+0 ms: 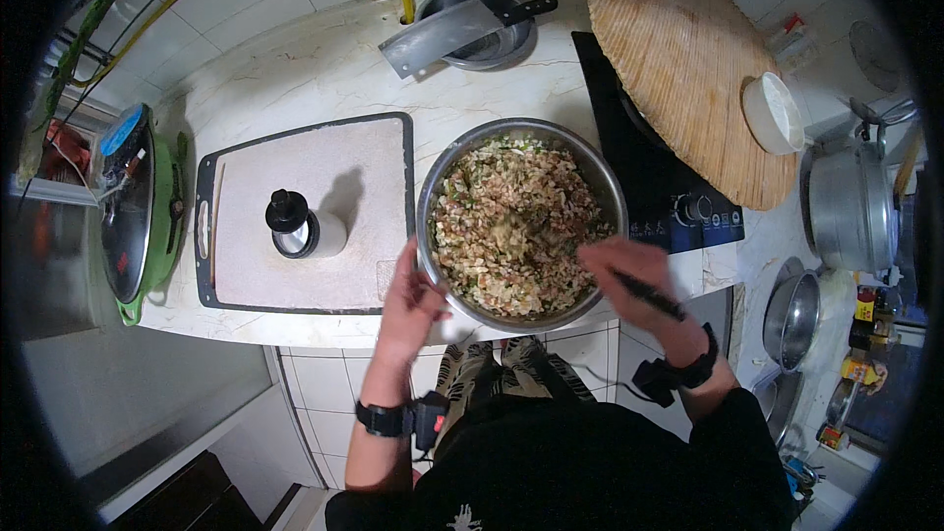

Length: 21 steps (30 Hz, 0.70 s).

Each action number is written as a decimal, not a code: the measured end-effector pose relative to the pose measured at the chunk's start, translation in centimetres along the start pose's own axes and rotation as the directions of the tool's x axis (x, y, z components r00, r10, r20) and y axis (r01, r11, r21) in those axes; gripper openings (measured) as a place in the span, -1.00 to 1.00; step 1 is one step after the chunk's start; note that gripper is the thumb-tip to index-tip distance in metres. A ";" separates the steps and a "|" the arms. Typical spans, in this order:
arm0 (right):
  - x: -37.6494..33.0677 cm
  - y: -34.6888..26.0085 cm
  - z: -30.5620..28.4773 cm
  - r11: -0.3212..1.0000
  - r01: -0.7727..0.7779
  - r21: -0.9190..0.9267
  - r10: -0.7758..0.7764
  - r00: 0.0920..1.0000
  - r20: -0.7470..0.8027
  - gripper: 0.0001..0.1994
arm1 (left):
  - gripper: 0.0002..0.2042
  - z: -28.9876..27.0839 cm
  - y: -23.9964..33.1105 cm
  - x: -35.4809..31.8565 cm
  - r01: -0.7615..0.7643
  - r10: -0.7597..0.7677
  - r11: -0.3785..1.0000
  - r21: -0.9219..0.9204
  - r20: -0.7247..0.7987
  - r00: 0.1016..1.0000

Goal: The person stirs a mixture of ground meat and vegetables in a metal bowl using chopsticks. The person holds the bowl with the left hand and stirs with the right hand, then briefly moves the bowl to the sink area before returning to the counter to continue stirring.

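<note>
Mixing bowl of chopped filling at the front edge of the tabletop; both hands on it.

Left hand is clamped on the near-left rim, bracing the bowl. Right hand is closed around dark stick-like utensils, probably chopsticks, over the right side of the filling; tips are lost in the mix. Bowl is thin steel, smooth-walled, nearly full: likely heavy and prone to sliding or spinning on the polished stone, so hold it by the rolled rim, not the wall. Filling looks wet, clumpy and soft, so it should drag on the sticks. Bowl slightly overhangs the tabletop edge, so watch for tipping. Cutting board with a dark-capped bottle lies just to the left; cleaver rests across a small basin behind, well apart.
</note>
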State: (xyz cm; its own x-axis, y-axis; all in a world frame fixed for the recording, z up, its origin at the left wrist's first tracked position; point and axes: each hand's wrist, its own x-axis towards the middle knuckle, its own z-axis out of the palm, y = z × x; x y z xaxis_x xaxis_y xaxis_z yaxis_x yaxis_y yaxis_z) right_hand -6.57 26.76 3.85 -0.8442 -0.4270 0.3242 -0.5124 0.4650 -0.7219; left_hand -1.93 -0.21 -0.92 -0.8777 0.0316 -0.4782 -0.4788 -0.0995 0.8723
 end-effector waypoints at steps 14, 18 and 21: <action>2.5 0.6 1.4 0.997 0.017 0.078 -0.015 1.000 -0.025 -0.88 | -0.35 0.1 1.9 3.1 -0.053 0.054 0.995 0.090 -0.006 0.999; 2.4 -0.5 1.0 0.993 0.049 0.107 -0.061 0.991 0.115 -0.89 | -0.35 -0.2 1.9 2.8 -0.025 0.024 0.998 0.061 0.025 0.999; 3.2 -0.8 -1.1 0.998 0.027 0.059 -0.037 0.983 0.180 -0.89 | -0.34 -0.6 1.8 2.6 -0.017 0.015 0.999 0.037 0.055 0.998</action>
State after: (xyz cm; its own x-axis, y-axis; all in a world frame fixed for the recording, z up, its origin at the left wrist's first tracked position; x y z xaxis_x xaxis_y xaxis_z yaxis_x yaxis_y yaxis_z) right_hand -9.06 25.82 6.13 -0.7826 -0.5762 0.2354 -0.5245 0.4068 -0.7480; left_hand -5.04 -0.87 -0.62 -0.8847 0.0846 -0.4584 -0.4639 -0.0630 0.8837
